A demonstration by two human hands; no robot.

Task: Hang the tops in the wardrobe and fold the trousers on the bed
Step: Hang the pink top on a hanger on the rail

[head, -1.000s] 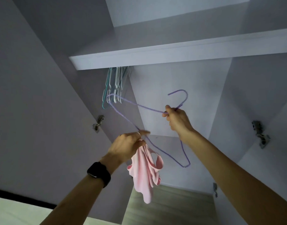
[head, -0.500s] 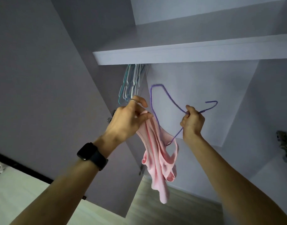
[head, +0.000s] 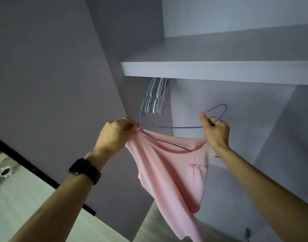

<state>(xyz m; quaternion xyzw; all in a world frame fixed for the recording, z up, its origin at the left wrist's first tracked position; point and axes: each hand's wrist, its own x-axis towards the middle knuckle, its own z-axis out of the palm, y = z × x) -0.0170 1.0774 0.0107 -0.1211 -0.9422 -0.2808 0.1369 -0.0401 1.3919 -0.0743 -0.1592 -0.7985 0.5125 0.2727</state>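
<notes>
This is a bedroom in a home: a pale wardrobe [head: 254,110] stands open with a shelf [head: 219,72] across it, a bunch of bare hangers [head: 154,99] hanging under that shelf, wooden floor [head: 149,223] below, and a bed [head: 27,198] with pale bedding beside it on the left.

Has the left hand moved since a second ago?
Yes: the left hand has risen, from well below the hangers hung under the shelf to just beneath them, pinching the pink top onto the purple hanger.
</notes>
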